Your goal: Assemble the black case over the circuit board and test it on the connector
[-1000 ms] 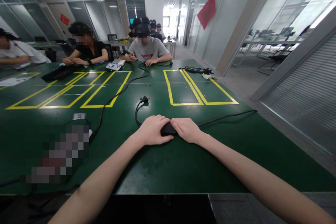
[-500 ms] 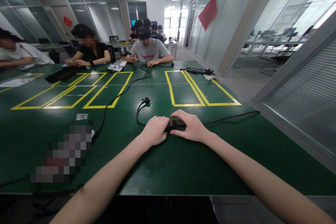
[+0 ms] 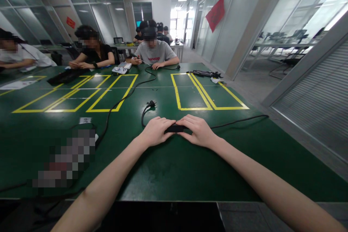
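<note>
A black power adapter (image 3: 174, 128) lies across the green table in front of me, its middle showing between my hands. My left hand (image 3: 157, 130) is closed around its left end, thumb on the near side and fingers on the far side. Around the right end, my right hand (image 3: 198, 130) holds it the same way. A short black cord comes out past my left hand and curls up to a black mains plug (image 3: 151, 105). From beyond my right hand, a thin black cable (image 3: 239, 120) runs to the right. Both ends of the adapter are hidden under my hands.
Yellow tape rectangles (image 3: 195, 108) mark the green table (image 3: 152, 185). A long black cable (image 3: 108, 116) crosses it on the left, near a blurred-out object (image 3: 67, 159) and a small label (image 3: 85, 120). A black tripod (image 3: 203, 73) lies at the far right. Several people sit opposite.
My left hand has slid a little left along the adapter, uncovering its middle. My right hand's fingers and thumb have closed in on the right end.
</note>
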`<action>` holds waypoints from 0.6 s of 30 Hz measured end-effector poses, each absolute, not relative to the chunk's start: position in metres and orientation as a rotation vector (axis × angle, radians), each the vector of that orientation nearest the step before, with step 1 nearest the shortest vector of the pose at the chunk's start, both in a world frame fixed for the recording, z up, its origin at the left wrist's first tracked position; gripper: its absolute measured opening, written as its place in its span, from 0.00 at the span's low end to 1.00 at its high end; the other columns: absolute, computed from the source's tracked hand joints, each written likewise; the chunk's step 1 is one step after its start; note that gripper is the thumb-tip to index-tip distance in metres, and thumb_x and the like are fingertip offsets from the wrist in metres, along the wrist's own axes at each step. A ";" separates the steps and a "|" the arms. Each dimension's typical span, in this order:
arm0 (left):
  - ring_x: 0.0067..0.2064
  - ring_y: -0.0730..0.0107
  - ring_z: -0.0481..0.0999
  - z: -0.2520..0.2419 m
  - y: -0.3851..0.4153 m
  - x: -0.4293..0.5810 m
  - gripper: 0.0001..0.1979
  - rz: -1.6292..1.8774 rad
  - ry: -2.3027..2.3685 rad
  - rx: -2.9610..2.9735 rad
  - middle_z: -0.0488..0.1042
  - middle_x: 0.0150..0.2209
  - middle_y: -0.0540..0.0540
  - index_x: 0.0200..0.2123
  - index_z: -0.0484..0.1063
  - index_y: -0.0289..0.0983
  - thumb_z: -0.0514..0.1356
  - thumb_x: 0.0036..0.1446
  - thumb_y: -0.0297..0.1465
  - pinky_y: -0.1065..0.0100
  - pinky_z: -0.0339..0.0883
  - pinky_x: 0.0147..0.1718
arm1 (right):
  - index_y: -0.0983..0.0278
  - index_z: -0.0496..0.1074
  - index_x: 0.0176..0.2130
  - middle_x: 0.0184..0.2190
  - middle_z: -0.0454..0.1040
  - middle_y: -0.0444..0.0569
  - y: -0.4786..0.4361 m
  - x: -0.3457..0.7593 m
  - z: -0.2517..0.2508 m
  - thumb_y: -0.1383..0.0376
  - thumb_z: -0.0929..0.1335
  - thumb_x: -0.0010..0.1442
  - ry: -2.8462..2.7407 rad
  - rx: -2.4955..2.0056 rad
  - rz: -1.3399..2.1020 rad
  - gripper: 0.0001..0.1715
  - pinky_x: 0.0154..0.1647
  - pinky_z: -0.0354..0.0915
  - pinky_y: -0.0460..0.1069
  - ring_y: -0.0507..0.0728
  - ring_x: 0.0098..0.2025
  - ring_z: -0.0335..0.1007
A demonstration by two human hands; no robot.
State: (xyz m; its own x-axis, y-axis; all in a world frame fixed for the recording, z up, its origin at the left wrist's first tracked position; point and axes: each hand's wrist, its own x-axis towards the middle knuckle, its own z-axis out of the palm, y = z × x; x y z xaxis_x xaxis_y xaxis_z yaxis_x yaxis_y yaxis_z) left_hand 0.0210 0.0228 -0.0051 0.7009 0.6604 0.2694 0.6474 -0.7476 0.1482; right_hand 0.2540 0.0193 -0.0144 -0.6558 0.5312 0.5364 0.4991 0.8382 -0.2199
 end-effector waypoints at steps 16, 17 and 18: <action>0.45 0.58 0.79 -0.007 0.023 0.026 0.15 0.431 1.080 2.931 0.82 0.45 0.40 0.51 0.75 0.36 0.60 0.67 0.38 0.60 0.68 0.46 | 0.62 0.68 0.47 0.39 0.77 0.48 0.023 0.264 -0.012 0.52 0.70 0.64 -2.171 -0.881 1.151 0.20 0.37 0.72 0.50 0.55 0.35 0.75; 0.46 0.58 0.79 -0.008 0.022 0.027 0.15 0.427 1.070 2.931 0.82 0.46 0.40 0.52 0.75 0.36 0.60 0.67 0.38 0.60 0.68 0.47 | 0.62 0.68 0.46 0.38 0.76 0.47 0.024 0.265 -0.014 0.50 0.70 0.64 -2.129 -0.890 1.253 0.20 0.32 0.70 0.48 0.53 0.31 0.73; 0.46 0.58 0.79 -0.009 0.022 0.028 0.15 0.429 1.066 2.925 0.82 0.46 0.40 0.52 0.75 0.36 0.60 0.68 0.38 0.60 0.68 0.47 | 0.62 0.68 0.45 0.36 0.76 0.45 0.025 0.266 -0.015 0.49 0.70 0.63 -2.098 -0.908 1.315 0.22 0.27 0.68 0.46 0.50 0.27 0.70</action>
